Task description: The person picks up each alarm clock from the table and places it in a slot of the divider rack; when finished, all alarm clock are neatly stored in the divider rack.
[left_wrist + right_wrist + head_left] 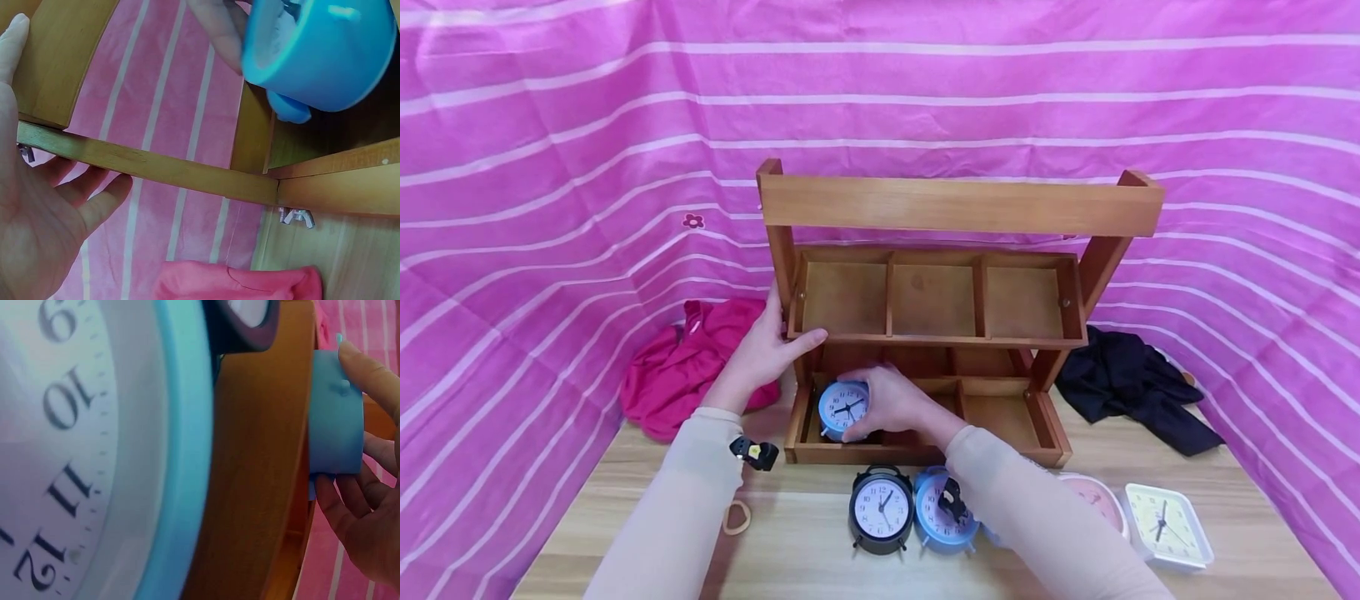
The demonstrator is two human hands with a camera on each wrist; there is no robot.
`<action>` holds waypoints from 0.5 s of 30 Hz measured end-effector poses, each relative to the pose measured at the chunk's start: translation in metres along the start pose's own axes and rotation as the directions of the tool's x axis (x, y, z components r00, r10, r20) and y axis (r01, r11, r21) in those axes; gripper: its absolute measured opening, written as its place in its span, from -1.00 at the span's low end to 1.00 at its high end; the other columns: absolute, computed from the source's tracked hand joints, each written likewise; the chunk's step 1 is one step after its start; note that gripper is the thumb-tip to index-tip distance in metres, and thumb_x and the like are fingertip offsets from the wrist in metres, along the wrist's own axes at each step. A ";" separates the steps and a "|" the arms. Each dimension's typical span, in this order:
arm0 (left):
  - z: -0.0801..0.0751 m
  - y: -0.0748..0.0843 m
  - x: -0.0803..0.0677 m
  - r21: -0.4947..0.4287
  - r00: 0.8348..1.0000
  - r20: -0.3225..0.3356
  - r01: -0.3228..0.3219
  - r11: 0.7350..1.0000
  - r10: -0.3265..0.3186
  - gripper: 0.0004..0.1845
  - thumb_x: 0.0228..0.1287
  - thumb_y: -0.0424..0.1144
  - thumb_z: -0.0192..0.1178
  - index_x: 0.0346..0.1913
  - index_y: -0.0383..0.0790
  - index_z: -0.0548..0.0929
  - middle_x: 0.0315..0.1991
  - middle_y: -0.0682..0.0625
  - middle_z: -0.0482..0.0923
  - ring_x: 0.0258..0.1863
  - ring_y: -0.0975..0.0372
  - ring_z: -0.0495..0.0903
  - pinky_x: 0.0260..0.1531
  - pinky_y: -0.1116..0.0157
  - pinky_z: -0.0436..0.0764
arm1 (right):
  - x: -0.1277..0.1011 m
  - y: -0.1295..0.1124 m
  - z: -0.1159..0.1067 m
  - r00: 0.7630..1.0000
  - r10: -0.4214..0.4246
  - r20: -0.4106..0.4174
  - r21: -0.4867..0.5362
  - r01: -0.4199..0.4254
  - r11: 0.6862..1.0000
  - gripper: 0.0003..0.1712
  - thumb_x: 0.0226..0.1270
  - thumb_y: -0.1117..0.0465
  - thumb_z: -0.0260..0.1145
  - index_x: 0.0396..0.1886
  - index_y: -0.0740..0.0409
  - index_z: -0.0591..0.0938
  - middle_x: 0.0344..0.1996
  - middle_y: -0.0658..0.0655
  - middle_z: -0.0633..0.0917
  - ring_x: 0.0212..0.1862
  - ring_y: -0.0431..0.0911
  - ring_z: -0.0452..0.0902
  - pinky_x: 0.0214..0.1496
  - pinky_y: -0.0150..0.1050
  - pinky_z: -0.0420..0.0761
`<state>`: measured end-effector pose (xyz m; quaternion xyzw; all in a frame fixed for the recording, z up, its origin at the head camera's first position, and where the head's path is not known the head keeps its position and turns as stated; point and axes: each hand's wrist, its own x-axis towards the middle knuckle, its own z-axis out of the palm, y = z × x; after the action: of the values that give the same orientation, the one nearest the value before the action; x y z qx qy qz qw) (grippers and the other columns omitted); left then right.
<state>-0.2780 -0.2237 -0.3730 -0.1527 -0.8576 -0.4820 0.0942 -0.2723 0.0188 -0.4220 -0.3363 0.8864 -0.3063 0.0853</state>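
My right hand (891,402) grips a small blue alarm clock (841,407) at the lower left compartment of a two-tier wooden shelf (958,204). Its white dial faces me. In the right wrist view, the thumb and fingers of that hand (369,519) lie on opposite sides of the blue clock body (336,419). My left hand (771,350) holds the shelf's left upright, its thumb reaching over the upper tray's corner. The left wrist view has the fingers of this hand (47,206) behind the wooden side post (156,165), with the blue clock (325,53) nearby.
In front of the shelf stand a black alarm clock (882,508), another blue alarm clock (946,512), a pink clock (1093,500) and a white square clock (1165,527). Pink cloth (662,375) lies left, black cloth (1131,387) right. A tan ring (737,518) lies near the left forearm.
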 end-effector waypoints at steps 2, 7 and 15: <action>0.000 0.001 0.000 -0.002 1.000 0.002 0.000 1.000 0.000 0.19 0.31 0.14 0.42 0.64 0.53 -0.35 0.64 -0.11 0.10 0.50 -0.15 0.34 0.30 -0.30 0.45 | 0.001 0.002 0.001 1.000 0.002 0.016 0.003 -0.002 1.000 -0.10 -0.07 -0.04 0.77 0.33 0.05 0.65 0.16 0.01 0.70 0.11 -0.12 0.56 0.25 -0.19 0.63; 0.001 -0.001 0.001 -0.001 1.000 0.005 -0.005 1.000 0.005 0.20 0.31 0.13 0.42 0.64 0.51 -0.34 0.63 -0.12 0.12 0.50 -0.15 0.34 0.30 -0.29 0.46 | 0.004 0.007 0.004 0.999 0.008 0.045 0.017 -0.009 1.000 -0.10 -0.07 -0.03 0.78 0.33 0.04 0.65 0.17 0.01 0.68 0.14 -0.12 0.55 0.26 -0.20 0.62; 0.000 -0.005 0.002 0.019 0.999 -0.014 -0.042 0.999 0.043 0.20 0.30 0.11 0.44 0.64 0.52 -0.33 0.61 -0.12 0.16 0.46 -0.13 0.41 0.30 -0.25 0.49 | 0.012 0.014 0.008 0.997 -0.013 0.078 0.012 0.012 1.000 -0.08 -0.08 -0.03 0.78 0.33 0.07 0.65 0.17 0.02 0.70 0.14 -0.13 0.56 0.27 -0.24 0.61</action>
<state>-0.2819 -0.2251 -0.3761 -0.1665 -0.8578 -0.4731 0.1120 -0.2857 0.0153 -0.4360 -0.3531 0.8784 -0.2989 0.1198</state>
